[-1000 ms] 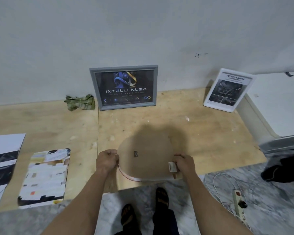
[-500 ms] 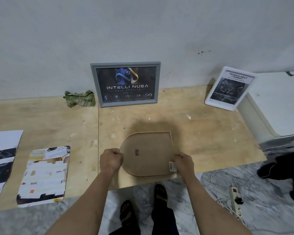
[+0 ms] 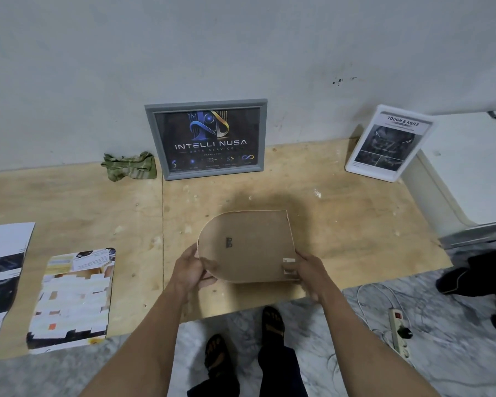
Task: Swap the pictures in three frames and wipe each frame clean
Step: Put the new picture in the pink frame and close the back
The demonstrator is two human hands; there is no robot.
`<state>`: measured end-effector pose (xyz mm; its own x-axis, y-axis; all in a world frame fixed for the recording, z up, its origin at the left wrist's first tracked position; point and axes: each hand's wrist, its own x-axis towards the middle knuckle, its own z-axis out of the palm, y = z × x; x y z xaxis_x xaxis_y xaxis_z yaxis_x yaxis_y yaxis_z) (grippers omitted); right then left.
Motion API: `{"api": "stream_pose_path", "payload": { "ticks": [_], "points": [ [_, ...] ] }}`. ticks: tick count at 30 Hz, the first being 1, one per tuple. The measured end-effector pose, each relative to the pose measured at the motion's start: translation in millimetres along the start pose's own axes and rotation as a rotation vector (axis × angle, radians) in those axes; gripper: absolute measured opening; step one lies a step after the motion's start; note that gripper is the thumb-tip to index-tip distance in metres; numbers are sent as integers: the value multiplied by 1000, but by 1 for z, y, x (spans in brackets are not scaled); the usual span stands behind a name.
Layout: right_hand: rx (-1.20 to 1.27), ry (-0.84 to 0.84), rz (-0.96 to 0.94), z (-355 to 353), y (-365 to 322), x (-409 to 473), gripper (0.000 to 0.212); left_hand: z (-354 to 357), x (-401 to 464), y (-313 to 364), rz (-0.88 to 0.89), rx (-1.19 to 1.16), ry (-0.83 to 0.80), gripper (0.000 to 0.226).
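An arch-shaped frame (image 3: pixel 249 247) lies back-up in front of me, its brown board showing a small metal hanger. My left hand (image 3: pixel 191 267) grips its rounded left edge, fingers curled underneath. My right hand (image 3: pixel 309 270) holds the lower right corner beside a white label. A grey frame (image 3: pixel 206 140) with a dark "Intelli Nusa" picture leans on the wall behind. A white frame (image 3: pixel 388 143) with a "Tough & Agile" picture leans at the back right. A green cloth (image 3: pixel 129 166) lies crumpled left of the grey frame.
Two loose printed pictures lie on the plywood platform (image 3: pixel 355 224) at the left: a pale one (image 3: pixel 75 299) and a black-and-white one (image 3: pixel 0 279) at the frame's edge. A white power strip (image 3: pixel 398 332) and cable lie on the marble floor at right. My feet stand below.
The arch-shaped frame has been pushed a little farther onto the plywood and its near edge lifted. My left hand has opened from a fist and now grips the rounded edge from underneath.
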<state>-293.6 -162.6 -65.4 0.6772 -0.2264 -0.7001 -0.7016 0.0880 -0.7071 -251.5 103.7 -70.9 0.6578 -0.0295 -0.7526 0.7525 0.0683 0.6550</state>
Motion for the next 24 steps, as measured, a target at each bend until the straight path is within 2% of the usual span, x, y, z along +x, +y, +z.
{"api": "stream_pose_path", "payload": {
  "ticks": [3, 8, 10, 13, 16, 18, 21, 23, 24],
  "points": [
    [69, -161, 22, 0, -1, -3, 47, 9, -3, 5, 60, -94, -39, 64],
    [81, -79, -17, 2, -1, -8, 67, 14, -7, 6, 127, -123, -14, 81],
    [66, -73, 5, 2, -4, -9, 59, 11, -9, 6, 145, -115, 1, 82],
    [37, -46, 59, 1, -19, -6, 28, 3, -13, 8, 169, -115, -39, 81],
    [166, 103, 25, -4, -34, 0, 22, -8, -16, 9, 138, -8, -165, 87],
    [118, 156, -49, -7, -40, 0, 21, -13, -18, 13, 99, 54, -214, 74],
    [62, 184, -127, -8, -45, -7, 16, -15, -22, 22, 94, 49, -154, 31],
    [59, 99, -112, -7, -46, -11, 16, -16, -19, 25, 95, 81, -83, 18],
    [38, 27, -99, -7, -45, -14, 22, -17, -19, 26, 100, 98, -65, 15]
  ]
}}
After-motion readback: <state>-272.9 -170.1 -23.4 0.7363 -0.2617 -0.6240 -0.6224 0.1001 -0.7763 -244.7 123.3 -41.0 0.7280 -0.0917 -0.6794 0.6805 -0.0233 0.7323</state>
